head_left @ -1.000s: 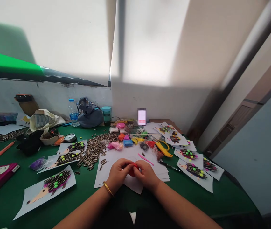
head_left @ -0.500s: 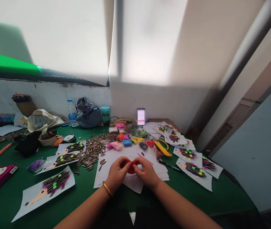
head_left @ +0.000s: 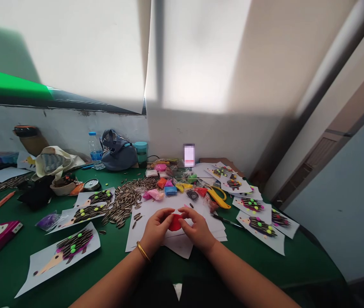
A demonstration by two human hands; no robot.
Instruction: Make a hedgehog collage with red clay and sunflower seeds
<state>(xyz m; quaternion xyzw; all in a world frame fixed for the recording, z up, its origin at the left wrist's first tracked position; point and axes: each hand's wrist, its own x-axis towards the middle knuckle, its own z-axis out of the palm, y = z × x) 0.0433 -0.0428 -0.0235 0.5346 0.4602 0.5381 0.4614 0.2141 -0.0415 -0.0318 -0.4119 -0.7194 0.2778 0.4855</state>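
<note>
A flat, round piece of red modelling clay [head_left: 175, 223] is held above white paper sheets [head_left: 172, 204]. My left hand [head_left: 156, 229] pinches its left edge between thumb and fingers. On the opposite edge, the thumb and curled fingers of my right hand [head_left: 198, 227] grip it too. Sunflower seeds [head_left: 124, 201] lie heaped left of the paper, with a few loose on it. Beyond my hands are small bags of coloured clay, among them a blue one [head_left: 171, 191] and a red one [head_left: 201, 191].
Hedgehog pictures [head_left: 66, 256] made with seeds lie at the left, and more hedgehog cards [head_left: 260, 231] at the right. Yellow scissors [head_left: 218, 199] and a black pen [head_left: 227, 220] rest right of the paper. A phone [head_left: 189, 156], a bottle [head_left: 95, 149] and a bag [head_left: 118, 154] stand at the back.
My fingers have shifted apart toward the edges of the red clay, so more of its flat face shows. The pink stick beyond my right hand is out of sight now.
</note>
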